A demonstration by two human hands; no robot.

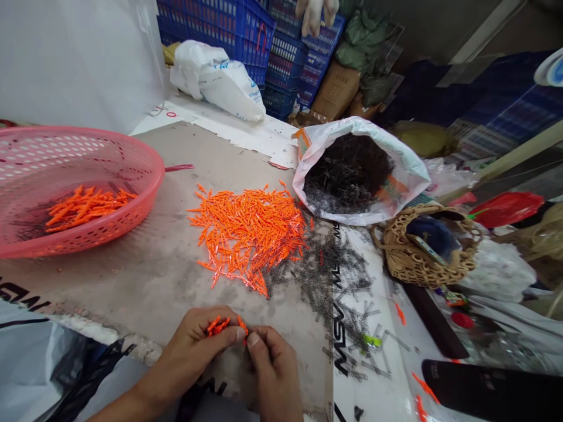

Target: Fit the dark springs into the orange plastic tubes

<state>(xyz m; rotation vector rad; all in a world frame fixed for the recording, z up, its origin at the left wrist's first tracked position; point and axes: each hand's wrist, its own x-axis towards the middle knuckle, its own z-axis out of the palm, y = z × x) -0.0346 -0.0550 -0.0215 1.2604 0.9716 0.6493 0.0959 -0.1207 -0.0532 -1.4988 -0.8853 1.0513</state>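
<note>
- Head view: orange pile (246,225) sits mid-table (162,299), small slim pieces heaped loose; using it as reference.
- My left fingers (227,340): near side of the pile, well apart from it, curled shut around a few orange pieces (216,326).
- My right fingers (258,350): also near side of the pile, thumb and forefinger pinched on a single orange piece (242,328) where my two hands meet. Exact contact on its lower end is hidden.
- Dark springs (314,272): scattered thin, right of the pile, touching its right edge and mixing in there. One yellow-green piece (372,340) among them, nearer me than the pile.
- White sack (409,167): right of and beyond the pile, lying mouth open towards me, dark parts (347,176) inside.
- Pink basket (109,225): left of the pile, apart from it, more orange parts (83,206) in the bottom.
- Woven basket (396,261): right of the pile, past the springs, phone (426,248) in it.
- White plastic bag (231,88): beyond the pile, blue crates (285,61) behind.
</note>
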